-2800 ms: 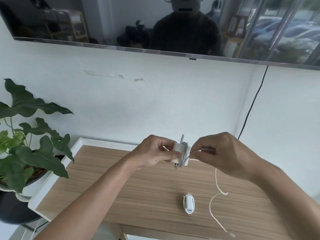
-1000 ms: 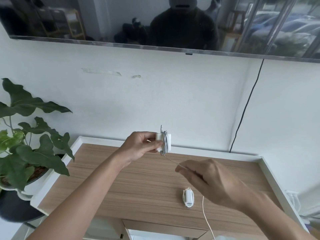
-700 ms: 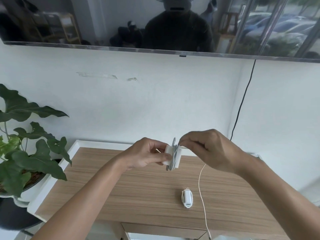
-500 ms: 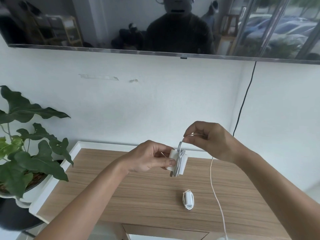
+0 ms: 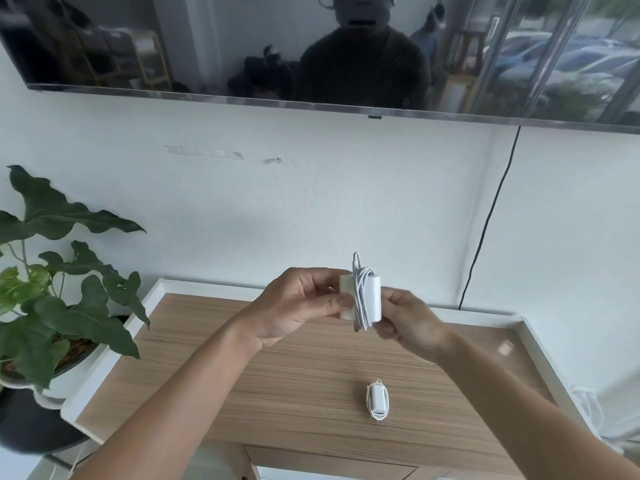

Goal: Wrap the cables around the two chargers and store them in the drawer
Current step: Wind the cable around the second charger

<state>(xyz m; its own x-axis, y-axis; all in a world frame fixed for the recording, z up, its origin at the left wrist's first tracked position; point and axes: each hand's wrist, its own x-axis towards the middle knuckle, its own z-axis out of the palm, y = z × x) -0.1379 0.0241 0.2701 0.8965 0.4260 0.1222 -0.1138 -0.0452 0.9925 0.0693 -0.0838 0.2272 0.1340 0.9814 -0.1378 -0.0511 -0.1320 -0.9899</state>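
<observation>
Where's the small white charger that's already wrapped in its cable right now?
In the head view, the small white wrapped charger lies on the wooden tabletop, right of centre near the front edge, below both hands and untouched.

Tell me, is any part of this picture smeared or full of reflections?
Head view: the right hand is motion-blurred at its fingers, while the left hand and the charger it holds look sharp; the dark screen on the wall mirrors the room and a person; straight edges bow slightly, as with a wide lens.
</observation>
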